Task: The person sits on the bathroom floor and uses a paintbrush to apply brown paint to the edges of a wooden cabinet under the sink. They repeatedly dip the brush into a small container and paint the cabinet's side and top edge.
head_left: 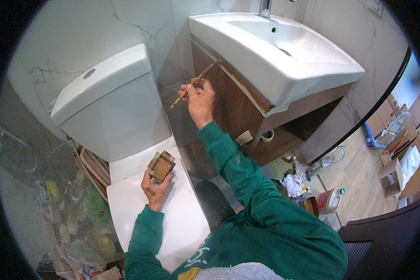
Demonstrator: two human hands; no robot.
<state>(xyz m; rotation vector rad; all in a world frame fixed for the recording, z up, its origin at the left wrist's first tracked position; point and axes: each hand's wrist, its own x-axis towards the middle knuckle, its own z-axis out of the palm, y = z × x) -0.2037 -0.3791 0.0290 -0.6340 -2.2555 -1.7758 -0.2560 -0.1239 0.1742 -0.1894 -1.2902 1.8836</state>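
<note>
My right hand (pixel 199 99) grips a thin wooden-handled brush (pixel 194 83), its tip touching the top edge of the dark wood vanity cabinet (pixel 238 109) just under the white sink basin (pixel 275 51). My left hand (pixel 155 185) rests on the closed white toilet lid (pixel 172 219) and holds a small square container (pixel 161 165) of brown liquid. Both arms wear green sleeves.
A white toilet cistern (pixel 109 98) stands at the left against a marble wall. Tins, bags and clutter (pixel 74 219) lie on the floor at the left. A tape roll (pixel 267 135), rags (pixel 294 184) and a red-and-white jug (pixel 329 199) sit under and beside the vanity.
</note>
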